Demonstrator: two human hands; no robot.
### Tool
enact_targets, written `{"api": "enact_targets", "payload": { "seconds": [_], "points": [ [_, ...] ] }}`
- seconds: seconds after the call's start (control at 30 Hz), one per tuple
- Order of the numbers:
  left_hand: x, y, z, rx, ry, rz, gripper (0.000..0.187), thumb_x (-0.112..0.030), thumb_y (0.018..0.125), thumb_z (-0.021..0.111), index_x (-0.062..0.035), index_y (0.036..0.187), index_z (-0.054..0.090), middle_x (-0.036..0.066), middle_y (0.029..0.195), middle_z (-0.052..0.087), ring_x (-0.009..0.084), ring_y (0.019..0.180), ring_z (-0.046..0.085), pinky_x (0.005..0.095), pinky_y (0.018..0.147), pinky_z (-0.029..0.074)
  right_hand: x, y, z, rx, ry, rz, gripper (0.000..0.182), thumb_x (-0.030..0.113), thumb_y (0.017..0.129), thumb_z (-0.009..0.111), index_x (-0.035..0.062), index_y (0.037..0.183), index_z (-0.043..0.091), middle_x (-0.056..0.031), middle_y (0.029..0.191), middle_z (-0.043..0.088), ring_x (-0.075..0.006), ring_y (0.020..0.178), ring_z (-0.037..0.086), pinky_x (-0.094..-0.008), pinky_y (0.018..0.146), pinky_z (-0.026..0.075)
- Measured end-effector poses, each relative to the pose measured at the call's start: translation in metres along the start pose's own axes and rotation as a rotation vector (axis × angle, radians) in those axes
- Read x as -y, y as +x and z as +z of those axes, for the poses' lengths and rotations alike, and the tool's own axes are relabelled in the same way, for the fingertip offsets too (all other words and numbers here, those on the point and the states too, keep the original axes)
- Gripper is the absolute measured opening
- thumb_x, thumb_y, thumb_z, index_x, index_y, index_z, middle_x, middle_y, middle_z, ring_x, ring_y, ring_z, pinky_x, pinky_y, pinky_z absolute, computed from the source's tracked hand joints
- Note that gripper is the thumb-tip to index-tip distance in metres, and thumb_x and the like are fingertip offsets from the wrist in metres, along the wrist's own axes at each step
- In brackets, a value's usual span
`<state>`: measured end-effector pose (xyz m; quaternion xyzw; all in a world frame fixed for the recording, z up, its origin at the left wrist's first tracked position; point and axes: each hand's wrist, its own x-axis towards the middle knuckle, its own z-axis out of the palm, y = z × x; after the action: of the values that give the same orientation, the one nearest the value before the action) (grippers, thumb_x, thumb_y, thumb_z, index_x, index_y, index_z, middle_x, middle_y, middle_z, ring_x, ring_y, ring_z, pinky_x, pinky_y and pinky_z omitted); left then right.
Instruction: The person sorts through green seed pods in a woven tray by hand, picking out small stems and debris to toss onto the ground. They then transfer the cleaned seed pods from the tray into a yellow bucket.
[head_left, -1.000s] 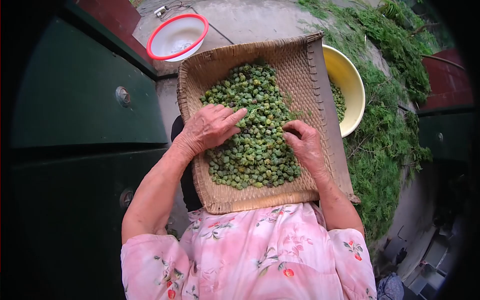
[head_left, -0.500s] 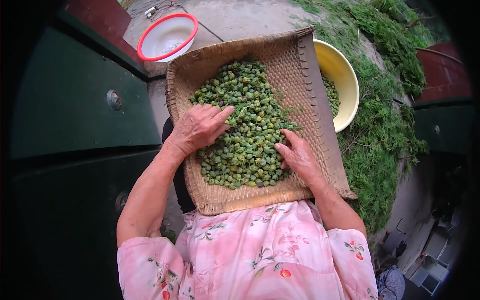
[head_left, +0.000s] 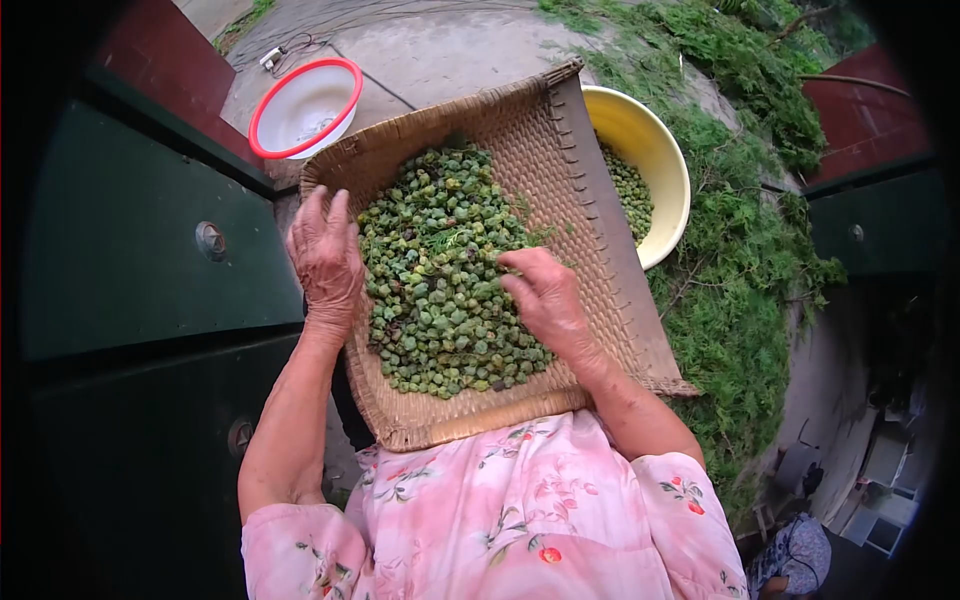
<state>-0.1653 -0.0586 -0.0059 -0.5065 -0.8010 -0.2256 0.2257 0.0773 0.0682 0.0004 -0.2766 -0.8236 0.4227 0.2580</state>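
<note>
A woven basket tray (head_left: 600,290) rests on the lap, holding a broad heap of small green cones (head_left: 440,290). My left hand (head_left: 327,250) is over the tray's left edge, fingers apart and holding nothing visible. At the right side of the heap is my right hand (head_left: 545,295), its thumb and index finger bent toward the cones with a gap between them. Nothing shows between those fingers. A small green sprig (head_left: 447,238) lies on top of the heap, and bits of leaf are scattered on the weave to its right.
Behind the tray's right edge stands a yellow basin (head_left: 668,180) with more cones inside. A white basin with a red rim (head_left: 357,90) is at the upper left. Cut green branches (head_left: 740,270) cover the ground at right. Dark green metal panels (head_left: 130,220) stand at left.
My left hand has moved off the heap to the tray's left edge, its fingers now spread. My right hand has lifted slightly from the cones. The whole view has shifted a little.
</note>
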Motion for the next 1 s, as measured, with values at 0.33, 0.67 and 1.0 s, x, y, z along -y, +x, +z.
{"api": "enact_targets", "payload": {
  "seconds": [0.33,0.67,1.0],
  "points": [
    [0.007,0.006,0.009,0.116,-0.078,-0.554,0.069,-0.006,0.078,0.064,-0.0008,0.14,0.033,0.022,0.13,0.049,0.0378,0.12,0.047,0.0406,0.101,0.038,-0.092,-0.001,-0.032,-0.05,-0.262,0.05,0.019,-0.001,0.077,0.062,0.0037,0.095,0.065,-0.0172,0.086,0.06,-0.0353,0.084,0.059,-0.0414,0.076,0.048],
    [0.027,0.017,0.018,0.312,-0.033,-0.723,0.035,-0.005,0.078,0.05,-0.0016,0.113,0.045,0.027,0.102,0.062,0.0447,0.096,0.059,0.048,0.085,0.046,-0.101,-0.001,-0.025,0.009,-0.293,0.035,0.018,-0.001,0.078,0.06,0.0031,0.096,0.063,-0.0174,0.084,0.057,-0.0357,0.084,0.057,-0.0418,0.075,0.047],
    [0.021,0.008,0.023,0.129,-0.028,-0.651,0.033,-0.007,0.079,0.052,0.0019,0.11,0.046,0.026,0.093,0.062,0.0442,0.088,0.06,0.0503,0.077,0.047,-0.084,-0.004,-0.048,-0.045,0.464,0.587,0.018,0.001,0.081,0.057,-0.0014,0.099,0.059,-0.0079,0.09,0.061,-0.0123,0.065,0.06,-0.029,0.059,0.05]
  ]
}}
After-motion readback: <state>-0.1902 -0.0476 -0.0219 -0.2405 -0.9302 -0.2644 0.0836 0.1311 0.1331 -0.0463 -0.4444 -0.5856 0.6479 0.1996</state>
